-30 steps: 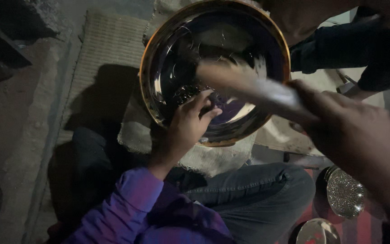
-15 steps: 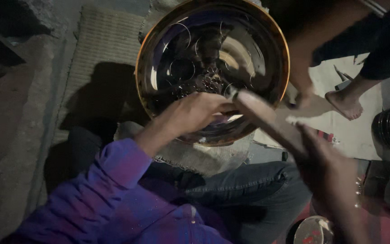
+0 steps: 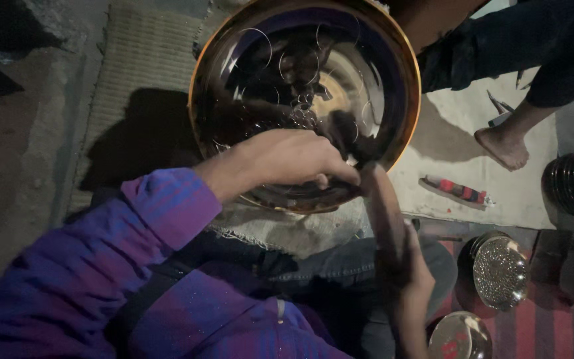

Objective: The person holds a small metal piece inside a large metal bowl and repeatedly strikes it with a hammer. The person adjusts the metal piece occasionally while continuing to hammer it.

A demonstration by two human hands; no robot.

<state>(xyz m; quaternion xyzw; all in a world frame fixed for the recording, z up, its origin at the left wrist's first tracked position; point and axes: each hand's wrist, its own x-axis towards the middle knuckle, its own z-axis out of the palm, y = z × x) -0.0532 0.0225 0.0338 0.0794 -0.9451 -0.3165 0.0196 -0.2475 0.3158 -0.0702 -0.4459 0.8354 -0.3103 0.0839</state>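
Gold-rimmed dark shiny metal bowl, purple-blue checked sleeve, red-striped mat.

1. There is one view, from a camera worn on the person's head.
2. It looks steeply down, close over the lap, at the large metal bowl in the upper centre.
3. The floor mat fills the upper left; another person's bare foot shows at the right.

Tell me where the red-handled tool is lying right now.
In the head view, the red-handled tool lies on the pale cloth at right, just right of the big shiny metal bowl and below another person's bare foot.
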